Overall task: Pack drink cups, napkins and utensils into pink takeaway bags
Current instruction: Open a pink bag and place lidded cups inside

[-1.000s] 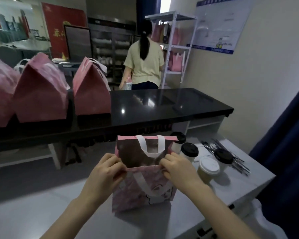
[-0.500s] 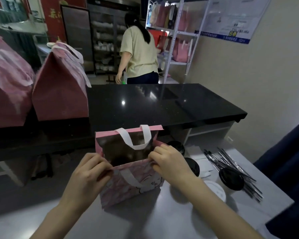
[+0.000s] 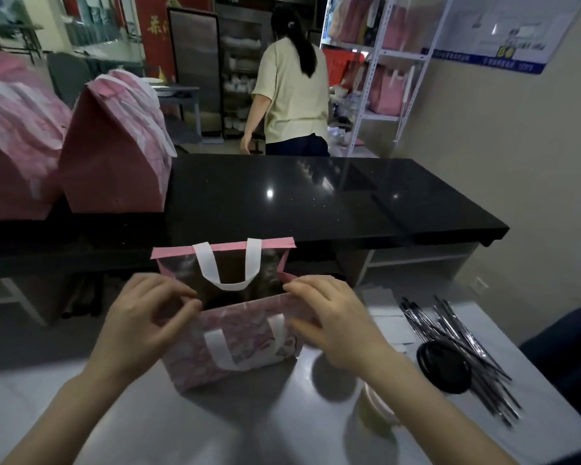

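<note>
pink bag [image 3: 249, 330]: upright on the table, front-middle, between both hands; mouth open; far white handle stands up, near handle hangs down the front face; inside is dark, contents cannot tell
black counter [image 3: 316, 203]: long glossy top just behind the table and higher than it; right part reflects lights
table [image 3: 215, 427]: pale grey top; carries the bag, cups, utensils, napkins
person [image 3: 292, 92]: back turned, pale yellow shirt, dark ponytail; stands beyond the counter, beside the rack
rack [image 3: 378, 95]: white metal shelves at back right, pink bags on them
closed bags [image 3: 114, 156]: two big pink ones side by side on the counter's left end, tops folded shut, white handles on top
left hand [image 3: 148, 317]: fingers curled, thumb and fingertips pinching the bag's near rim at its left corner
right hand [image 3: 329, 317]: fingers curled, pinching the near rim at its right corner; forearm crosses over the pale-lid cup
utensils [image 3: 467, 350]: fanned pile of long dark shiny wrapped sticks, right side of table, touching the black-lid cup
napkins [image 3: 386, 317]: flat white stack right of the bag, between it and the utensils
black-lid cup [image 3: 443, 365]: upright, right of the right wrist, against the utensils
pale-lid cup [image 3: 376, 397]: blurred, mostly hidden under the right forearm, near the black-lid cup
</note>
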`<action>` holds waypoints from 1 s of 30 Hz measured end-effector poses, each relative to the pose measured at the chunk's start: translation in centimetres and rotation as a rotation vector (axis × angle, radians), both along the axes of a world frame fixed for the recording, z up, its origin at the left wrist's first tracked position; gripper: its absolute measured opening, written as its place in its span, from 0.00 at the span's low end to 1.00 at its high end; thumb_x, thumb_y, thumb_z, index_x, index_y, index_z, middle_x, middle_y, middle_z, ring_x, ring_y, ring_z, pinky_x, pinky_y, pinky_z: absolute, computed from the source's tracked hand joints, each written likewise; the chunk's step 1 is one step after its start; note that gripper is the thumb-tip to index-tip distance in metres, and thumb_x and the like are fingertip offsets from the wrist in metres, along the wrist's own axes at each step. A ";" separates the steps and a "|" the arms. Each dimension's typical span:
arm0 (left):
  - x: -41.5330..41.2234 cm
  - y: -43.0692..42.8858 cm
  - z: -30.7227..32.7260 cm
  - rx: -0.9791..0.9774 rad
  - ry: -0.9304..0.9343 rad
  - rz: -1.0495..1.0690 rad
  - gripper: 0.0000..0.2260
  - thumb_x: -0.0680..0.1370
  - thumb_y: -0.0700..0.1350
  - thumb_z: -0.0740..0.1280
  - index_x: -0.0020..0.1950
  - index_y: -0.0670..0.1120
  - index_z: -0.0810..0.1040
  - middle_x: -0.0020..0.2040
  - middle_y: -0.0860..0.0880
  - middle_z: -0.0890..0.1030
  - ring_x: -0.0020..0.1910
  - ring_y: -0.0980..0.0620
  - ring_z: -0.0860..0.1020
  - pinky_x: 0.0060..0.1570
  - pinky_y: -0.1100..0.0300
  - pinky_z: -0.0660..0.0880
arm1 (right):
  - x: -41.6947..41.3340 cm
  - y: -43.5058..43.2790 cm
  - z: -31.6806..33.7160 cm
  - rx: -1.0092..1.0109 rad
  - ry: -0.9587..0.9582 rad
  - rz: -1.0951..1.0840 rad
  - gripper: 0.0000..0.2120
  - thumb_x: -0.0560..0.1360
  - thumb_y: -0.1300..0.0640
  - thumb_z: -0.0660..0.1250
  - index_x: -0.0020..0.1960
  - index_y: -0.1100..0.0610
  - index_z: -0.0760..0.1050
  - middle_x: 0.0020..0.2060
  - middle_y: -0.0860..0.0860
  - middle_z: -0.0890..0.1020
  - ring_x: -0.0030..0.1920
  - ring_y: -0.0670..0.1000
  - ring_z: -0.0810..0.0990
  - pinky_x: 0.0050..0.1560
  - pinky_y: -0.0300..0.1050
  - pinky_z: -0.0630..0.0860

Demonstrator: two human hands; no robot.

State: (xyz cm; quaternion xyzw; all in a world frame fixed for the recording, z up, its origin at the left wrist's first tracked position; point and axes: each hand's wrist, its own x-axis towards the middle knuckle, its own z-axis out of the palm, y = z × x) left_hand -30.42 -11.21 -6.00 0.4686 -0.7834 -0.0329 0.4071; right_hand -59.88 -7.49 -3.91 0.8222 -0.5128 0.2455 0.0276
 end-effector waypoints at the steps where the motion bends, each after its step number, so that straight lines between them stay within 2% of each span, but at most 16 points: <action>1: -0.3 -0.1 0.5 -0.025 0.026 0.064 0.09 0.73 0.52 0.69 0.46 0.48 0.82 0.44 0.53 0.79 0.47 0.52 0.74 0.48 0.58 0.70 | -1.4 0.5 0.1 0.011 -0.029 -0.017 0.21 0.72 0.51 0.72 0.63 0.54 0.76 0.58 0.49 0.79 0.58 0.51 0.76 0.61 0.45 0.72; 3: -0.6 -0.9 1.5 -0.072 0.035 0.191 0.07 0.72 0.42 0.74 0.48 0.46 0.82 0.46 0.49 0.80 0.47 0.49 0.74 0.47 0.56 0.70 | -4.8 1.5 0.0 0.091 -0.028 -0.087 0.18 0.72 0.52 0.71 0.61 0.52 0.76 0.56 0.48 0.78 0.57 0.51 0.76 0.57 0.43 0.72; 5: -0.8 -2.2 2.5 -0.043 -0.009 0.249 0.14 0.69 0.36 0.76 0.53 0.45 0.81 0.50 0.46 0.80 0.49 0.46 0.74 0.50 0.55 0.69 | -8.3 2.5 -0.8 0.281 0.069 -0.189 0.17 0.74 0.47 0.69 0.60 0.50 0.76 0.55 0.47 0.77 0.58 0.52 0.74 0.55 0.44 0.71; 8: -1.6 -3.4 3.2 0.166 -0.126 0.215 0.22 0.68 0.39 0.77 0.60 0.46 0.78 0.58 0.44 0.77 0.54 0.44 0.73 0.56 0.50 0.70 | -11.6 4.5 -3.1 0.603 0.263 -0.250 0.27 0.72 0.37 0.65 0.68 0.45 0.68 0.61 0.47 0.73 0.62 0.53 0.71 0.60 0.49 0.71; 10: -2.3 -3.1 2.8 0.300 -0.192 0.209 0.26 0.68 0.42 0.78 0.64 0.47 0.76 0.62 0.44 0.75 0.57 0.44 0.73 0.58 0.48 0.72 | -12.4 5.9 -4.8 0.664 0.330 -0.240 0.33 0.69 0.32 0.64 0.70 0.42 0.63 0.63 0.49 0.71 0.62 0.55 0.70 0.60 0.50 0.71; 12: -2.8 -2.1 2.3 0.326 -0.247 0.223 0.32 0.66 0.44 0.80 0.68 0.46 0.74 0.66 0.44 0.73 0.64 0.42 0.71 0.65 0.43 0.69 | -12.7 6.8 -6.3 0.639 0.364 -0.213 0.36 0.67 0.30 0.64 0.71 0.42 0.61 0.62 0.50 0.70 0.62 0.56 0.70 0.60 0.51 0.71; 15: -3.6 0.0 1.9 0.311 -0.298 0.234 0.40 0.62 0.47 0.82 0.72 0.46 0.69 0.72 0.44 0.67 0.71 0.40 0.63 0.71 0.40 0.61 | -13.4 7.1 -7.3 0.593 0.340 -0.165 0.35 0.67 0.34 0.66 0.71 0.43 0.61 0.63 0.50 0.69 0.61 0.56 0.70 0.60 0.52 0.71; 21: -5.6 4.6 0.8 0.320 -0.397 0.265 0.49 0.62 0.53 0.81 0.78 0.54 0.58 0.79 0.48 0.52 0.78 0.47 0.44 0.74 0.46 0.49 | -13.8 7.7 -6.8 0.610 0.310 -0.056 0.33 0.67 0.39 0.67 0.70 0.40 0.61 0.62 0.47 0.69 0.60 0.53 0.69 0.54 0.47 0.72; 24: -6.1 5.7 0.5 0.313 -0.477 0.300 0.52 0.62 0.58 0.79 0.78 0.56 0.53 0.80 0.48 0.48 0.78 0.47 0.40 0.74 0.46 0.48 | -13.8 7.5 -4.0 0.572 0.274 -0.024 0.36 0.66 0.38 0.69 0.70 0.38 0.60 0.64 0.44 0.68 0.62 0.51 0.67 0.55 0.45 0.71; 28: -6.4 6.3 0.3 0.299 -0.602 0.331 0.53 0.62 0.69 0.73 0.78 0.59 0.45 0.80 0.49 0.42 0.77 0.45 0.38 0.75 0.44 0.51 | -12.8 7.0 2.9 0.411 0.217 0.013 0.40 0.65 0.37 0.72 0.72 0.36 0.59 0.66 0.41 0.66 0.64 0.48 0.66 0.61 0.43 0.69; 30: -6.4 6.4 0.2 0.297 -0.632 0.342 0.54 0.62 0.72 0.69 0.77 0.61 0.39 0.79 0.49 0.38 0.77 0.46 0.36 0.76 0.43 0.51 | -11.9 7.2 6.8 0.344 0.156 0.049 0.39 0.64 0.36 0.70 0.72 0.37 0.60 0.66 0.41 0.66 0.64 0.46 0.65 0.62 0.45 0.71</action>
